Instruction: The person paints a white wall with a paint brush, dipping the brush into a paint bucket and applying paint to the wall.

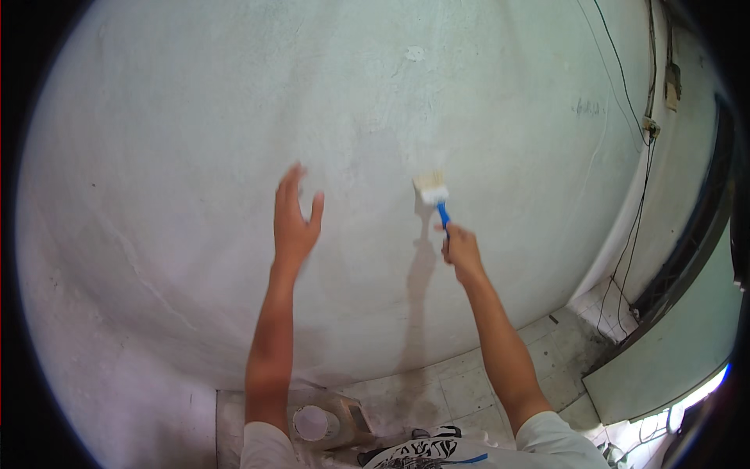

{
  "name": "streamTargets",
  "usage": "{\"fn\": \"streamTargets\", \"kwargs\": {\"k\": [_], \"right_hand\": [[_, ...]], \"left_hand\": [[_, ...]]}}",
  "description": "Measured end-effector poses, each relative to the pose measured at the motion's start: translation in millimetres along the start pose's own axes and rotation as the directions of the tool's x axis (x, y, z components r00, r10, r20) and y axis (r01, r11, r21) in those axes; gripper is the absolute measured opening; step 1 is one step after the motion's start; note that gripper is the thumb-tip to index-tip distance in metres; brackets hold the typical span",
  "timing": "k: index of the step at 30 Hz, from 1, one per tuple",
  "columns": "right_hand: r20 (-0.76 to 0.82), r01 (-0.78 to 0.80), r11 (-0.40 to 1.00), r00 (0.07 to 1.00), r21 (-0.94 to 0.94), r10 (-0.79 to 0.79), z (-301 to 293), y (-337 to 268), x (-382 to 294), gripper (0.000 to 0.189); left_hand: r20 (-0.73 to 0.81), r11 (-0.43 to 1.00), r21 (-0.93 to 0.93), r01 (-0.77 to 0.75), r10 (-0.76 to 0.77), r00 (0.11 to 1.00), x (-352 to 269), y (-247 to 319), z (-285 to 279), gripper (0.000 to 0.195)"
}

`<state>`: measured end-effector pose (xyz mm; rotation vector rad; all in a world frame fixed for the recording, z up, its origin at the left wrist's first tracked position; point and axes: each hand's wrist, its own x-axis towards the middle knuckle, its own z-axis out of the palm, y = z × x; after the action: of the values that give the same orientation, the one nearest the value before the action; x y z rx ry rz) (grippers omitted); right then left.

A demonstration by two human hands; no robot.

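My right hand (463,249) grips the blue handle of a flat paintbrush (433,190), whose pale bristles point up at the wall; whether they touch it I cannot tell. The brush has a white ferrule, and its shadow falls just to the left. Raised in front of the wall, my left hand (297,217) holds nothing, its thumb apart from the fingers. Before me spreads a pale, greenish-white wall (363,123) with patchy marks, a small chipped spot above the brush and a fine crack at the lower left.
Below, a white tub (312,423) stands near my left forearm on the tiled floor (463,390). Dark cables (638,217) hang at the right from a small electrical box (650,126). A curved-looking pale panel (668,352) stands at the lower right.
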<state>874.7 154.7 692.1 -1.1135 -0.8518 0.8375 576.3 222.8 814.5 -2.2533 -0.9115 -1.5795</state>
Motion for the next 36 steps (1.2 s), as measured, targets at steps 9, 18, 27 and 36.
{"fn": "streamTargets", "kwargs": {"k": [9, 18, 27, 36], "right_hand": [[-0.063, -0.583, 0.812, 0.812, -0.034, 0.580, -71.6, 171.2, -39.1, 0.036], [0.125, 0.151, 0.988, 0.981, 0.015, -0.152, 5.7, -124.2, 10.4, 0.035], [-0.037, -0.119, 0.982, 0.993, -0.148, 0.115, -12.5, 125.6, -10.0, 0.038], [0.079, -0.556, 0.830, 0.830, 0.038, 0.552, -28.4, 149.2, -6.6, 0.026]], "left_hand": [[-0.038, 0.838, 0.542, -0.068, 0.105, 0.994, 107.8, -16.3, 31.8, 0.068], [-0.070, 0.789, 0.612, -0.057, 0.126, 0.990, 103.7, -20.0, 37.3, 0.063], [-0.072, 0.782, 0.620, -0.065, 0.139, 0.988, 104.3, -23.6, 43.4, 0.060], [-0.054, 0.769, 0.637, -0.058, 0.120, 0.991, 102.0, -26.4, 40.4, 0.059]]}}
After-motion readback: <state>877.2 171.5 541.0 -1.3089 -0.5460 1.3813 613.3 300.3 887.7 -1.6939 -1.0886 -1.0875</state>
